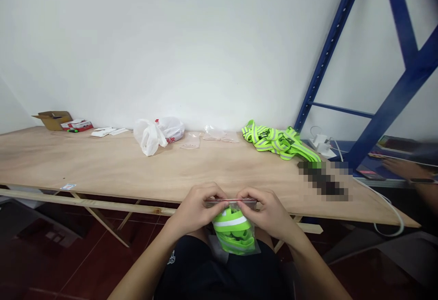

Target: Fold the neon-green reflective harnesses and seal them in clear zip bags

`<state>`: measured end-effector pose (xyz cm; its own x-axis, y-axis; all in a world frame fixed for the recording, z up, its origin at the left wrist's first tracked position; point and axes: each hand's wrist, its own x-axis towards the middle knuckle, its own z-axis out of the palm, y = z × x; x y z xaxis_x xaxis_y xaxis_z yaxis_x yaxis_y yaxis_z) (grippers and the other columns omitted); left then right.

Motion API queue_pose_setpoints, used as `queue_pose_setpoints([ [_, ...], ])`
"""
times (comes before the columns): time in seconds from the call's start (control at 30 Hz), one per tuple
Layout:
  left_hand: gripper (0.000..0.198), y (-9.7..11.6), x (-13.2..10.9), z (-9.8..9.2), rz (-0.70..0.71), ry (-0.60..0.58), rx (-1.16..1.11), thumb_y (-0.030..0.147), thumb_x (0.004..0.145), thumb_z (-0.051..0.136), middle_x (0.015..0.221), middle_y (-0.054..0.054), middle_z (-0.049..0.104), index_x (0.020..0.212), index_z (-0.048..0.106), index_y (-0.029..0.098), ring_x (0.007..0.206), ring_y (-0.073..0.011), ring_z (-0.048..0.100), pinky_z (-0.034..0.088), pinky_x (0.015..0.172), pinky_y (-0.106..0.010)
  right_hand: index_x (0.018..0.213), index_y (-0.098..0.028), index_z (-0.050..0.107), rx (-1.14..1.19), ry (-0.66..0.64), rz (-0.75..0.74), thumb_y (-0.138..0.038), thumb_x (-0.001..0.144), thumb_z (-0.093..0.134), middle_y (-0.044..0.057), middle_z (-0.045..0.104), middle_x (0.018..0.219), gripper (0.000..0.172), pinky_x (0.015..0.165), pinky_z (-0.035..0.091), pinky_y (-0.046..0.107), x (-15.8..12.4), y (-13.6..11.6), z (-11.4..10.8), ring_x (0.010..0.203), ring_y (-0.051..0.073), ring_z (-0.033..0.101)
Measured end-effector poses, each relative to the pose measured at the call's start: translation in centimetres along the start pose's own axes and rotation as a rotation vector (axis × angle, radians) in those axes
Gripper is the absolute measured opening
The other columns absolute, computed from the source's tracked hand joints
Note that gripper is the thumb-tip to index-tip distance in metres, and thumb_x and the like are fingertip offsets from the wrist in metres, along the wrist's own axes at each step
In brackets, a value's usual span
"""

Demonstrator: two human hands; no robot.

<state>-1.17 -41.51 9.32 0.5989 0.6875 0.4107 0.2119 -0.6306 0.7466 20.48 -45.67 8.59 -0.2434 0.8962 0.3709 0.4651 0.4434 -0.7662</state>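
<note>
A small clear zip bag (236, 234) stuffed with a folded neon-green reflective strap hangs over my lap, just in front of the table's near edge. My left hand (196, 208) pinches the bag's top seal at its left end. My right hand (268, 211) pinches the same seal at its right end. Both hands are closed, thumbs and fingers pressed together along the red-lined strip.
A long plywood table (112, 167) holds a pile of neon-green reflective straps (278, 141), empty clear bags (214, 133), a white plastic bag (155, 134), a cardboard box (53, 119) and white chargers (320, 144). A blue steel rack (393, 94) stands right, where another person's arm (410, 172) shows.
</note>
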Motion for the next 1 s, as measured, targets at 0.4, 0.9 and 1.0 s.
queue_pose_setpoints([
  [0.4,0.015,-0.8,0.2,0.0,0.078,0.062,0.083,0.021,0.092,0.061,0.077,-0.002,0.067,0.082,0.07,0.016,0.072,-0.0131,0.062,0.046,0.067,-0.023,0.088,-0.018,0.071,0.017,-0.035,0.04,-0.035,0.091,0.06,0.003,0.074,0.083,0.02,0.066,0.051,0.021,0.1,0.1,-0.9,0.076,0.016,0.068],
  [0.9,0.046,-19.7,11.2,-9.7,-0.373,0.092,0.799,0.034,0.09,0.056,0.16,-0.021,0.029,0.132,0.057,0.014,0.146,-0.0422,0.027,0.026,0.114,-0.061,0.082,-0.023,0.071,-0.396,0.643,-0.242,-0.03,0.088,0.066,0.004,0.074,0.078,0.011,0.07,0.055,0.029,3.6,4.0,-6.8,0.071,0.019,0.07],
  [1.0,0.042,-23.2,12.4,-10.6,-0.444,0.105,0.849,0.033,0.092,0.052,0.161,-0.022,0.026,0.129,0.059,0.014,0.146,-0.0474,0.022,0.023,0.111,-0.069,0.087,-0.023,0.071,-0.528,0.668,-0.346,-0.026,0.091,0.062,0.006,0.076,0.084,0.01,0.077,0.056,0.034,5.1,5.6,-7.2,0.077,0.021,0.072],
])
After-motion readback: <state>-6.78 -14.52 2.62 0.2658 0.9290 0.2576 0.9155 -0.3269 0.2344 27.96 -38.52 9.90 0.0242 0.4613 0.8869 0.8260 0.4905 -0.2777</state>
